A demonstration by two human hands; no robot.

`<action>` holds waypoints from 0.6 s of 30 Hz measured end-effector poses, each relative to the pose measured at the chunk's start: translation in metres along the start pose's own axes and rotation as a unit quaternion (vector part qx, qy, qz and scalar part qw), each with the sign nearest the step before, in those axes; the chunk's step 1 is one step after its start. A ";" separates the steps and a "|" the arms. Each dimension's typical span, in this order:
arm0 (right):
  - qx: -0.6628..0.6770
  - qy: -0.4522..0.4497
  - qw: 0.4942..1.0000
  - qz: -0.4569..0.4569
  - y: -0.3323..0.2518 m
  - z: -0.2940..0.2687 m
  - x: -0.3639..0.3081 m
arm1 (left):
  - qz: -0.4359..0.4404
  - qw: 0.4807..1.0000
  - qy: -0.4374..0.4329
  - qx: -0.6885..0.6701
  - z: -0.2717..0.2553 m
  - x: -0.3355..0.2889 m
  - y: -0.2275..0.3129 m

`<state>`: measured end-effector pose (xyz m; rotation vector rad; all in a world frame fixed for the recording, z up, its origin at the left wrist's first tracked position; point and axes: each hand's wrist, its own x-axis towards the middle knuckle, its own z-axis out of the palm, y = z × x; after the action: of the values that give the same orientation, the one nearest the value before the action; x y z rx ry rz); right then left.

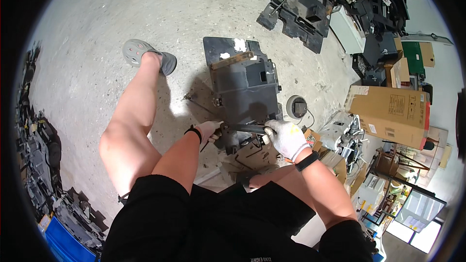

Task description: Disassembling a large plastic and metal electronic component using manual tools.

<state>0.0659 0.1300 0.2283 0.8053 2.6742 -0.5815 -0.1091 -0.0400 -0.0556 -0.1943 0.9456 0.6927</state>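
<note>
On the concrete floor before me lies a dark metal panel assembly, with white label patches near its far end. A brown, rusty-looking flat bar lies across it. My right hand, in a whitish glove, is closed around one end of a black bar-like handle. That handle reaches left toward my left hand, also gloved. The left fingers are curled at the assembly's near left corner, and what they grip is too small to make out. A thin dark rod shows just below them.
A round grey device with a cord sits right of the panel. Piled metal parts stand at the far right, a large cardboard box at the right. More dark parts line the left, near a blue bin.
</note>
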 end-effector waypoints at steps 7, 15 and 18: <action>0.022 0.029 0.999 -0.018 0.003 0.003 0.000 | 0.003 0.990 0.085 0.116 0.023 -0.019 0.009; 0.022 0.018 1.000 -0.002 0.008 0.002 -0.003 | -0.042 0.980 0.150 0.124 0.025 0.002 0.011; 0.033 0.021 0.999 -0.013 0.005 0.004 0.001 | 0.044 0.998 -0.046 0.006 -0.011 0.003 -0.005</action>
<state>0.0686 0.1326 0.2232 0.8109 2.7190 -0.6687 -0.1122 -0.0478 -0.0652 -0.1095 0.8740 0.7705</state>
